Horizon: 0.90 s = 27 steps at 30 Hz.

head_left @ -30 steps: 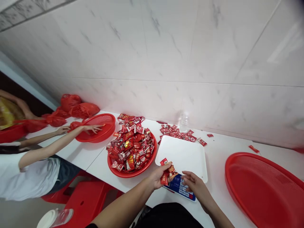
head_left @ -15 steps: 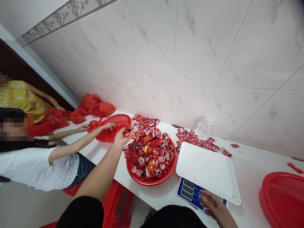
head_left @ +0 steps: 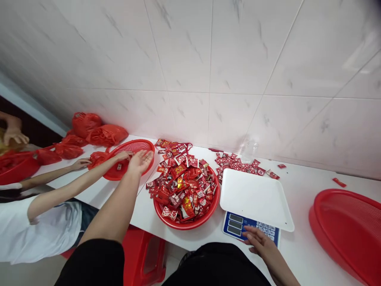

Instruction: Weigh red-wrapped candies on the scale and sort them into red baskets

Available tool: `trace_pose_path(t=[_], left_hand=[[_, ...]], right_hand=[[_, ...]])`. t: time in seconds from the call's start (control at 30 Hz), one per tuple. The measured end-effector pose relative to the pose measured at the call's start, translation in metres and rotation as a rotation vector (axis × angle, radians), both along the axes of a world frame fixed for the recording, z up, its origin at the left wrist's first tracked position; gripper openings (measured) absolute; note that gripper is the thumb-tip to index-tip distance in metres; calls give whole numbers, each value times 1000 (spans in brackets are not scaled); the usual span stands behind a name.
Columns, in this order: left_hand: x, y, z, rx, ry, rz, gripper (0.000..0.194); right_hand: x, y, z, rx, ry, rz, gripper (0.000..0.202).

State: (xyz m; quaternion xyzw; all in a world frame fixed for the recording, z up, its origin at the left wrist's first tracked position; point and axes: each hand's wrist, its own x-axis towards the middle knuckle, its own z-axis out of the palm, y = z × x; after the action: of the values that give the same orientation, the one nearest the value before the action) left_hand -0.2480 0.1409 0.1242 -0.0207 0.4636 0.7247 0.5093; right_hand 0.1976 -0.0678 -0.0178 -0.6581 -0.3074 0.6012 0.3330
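My left hand (head_left: 141, 161) reaches out over the right rim of a red plastic basket (head_left: 112, 173), palm up, fingers stretched and nothing visible in it. Inside that basket lies a small packet (head_left: 119, 167). Closer to me stands a round red basket (head_left: 190, 227) heaped with red-wrapped sweets (head_left: 187, 186). My right hand (head_left: 258, 240) hovers by the keypad of a blue digital scale (head_left: 247, 222), holding nothing, its fingers loosely bent and slightly apart; contact with the keys cannot be made out. A bare white weighing tray (head_left: 254, 196) tops the scale.
Loose red packets (head_left: 235, 163) lie along the wall beside a clear plastic item (head_left: 249, 151). More red baskets (head_left: 342, 232) stand at right. Tied red bags (head_left: 108, 135) sit at left. A co-worker's hand (head_left: 123, 155) reaches into the left basket. A red stool (head_left: 139, 254) is below.
My left hand has let go of the small packets it held and turned palm up, fingers spread. The view has swung slightly; my right hand stays near the scale.
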Motion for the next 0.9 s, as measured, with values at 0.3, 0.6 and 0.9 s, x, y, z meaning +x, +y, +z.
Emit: trace_pose_path(t=[0.3,0.6,0.9], left_hand=[[154,-80,-99,225,1102,-1143,32],[167,-71,-136,192,1504,-1181,31],[165,-73,-128,-36,2090,-1110,51]], right_hand=[[-14,6,5,22,66,33,44],[-2,11,6,50,72,132,37],[24,14,8,68,86,247,34]])
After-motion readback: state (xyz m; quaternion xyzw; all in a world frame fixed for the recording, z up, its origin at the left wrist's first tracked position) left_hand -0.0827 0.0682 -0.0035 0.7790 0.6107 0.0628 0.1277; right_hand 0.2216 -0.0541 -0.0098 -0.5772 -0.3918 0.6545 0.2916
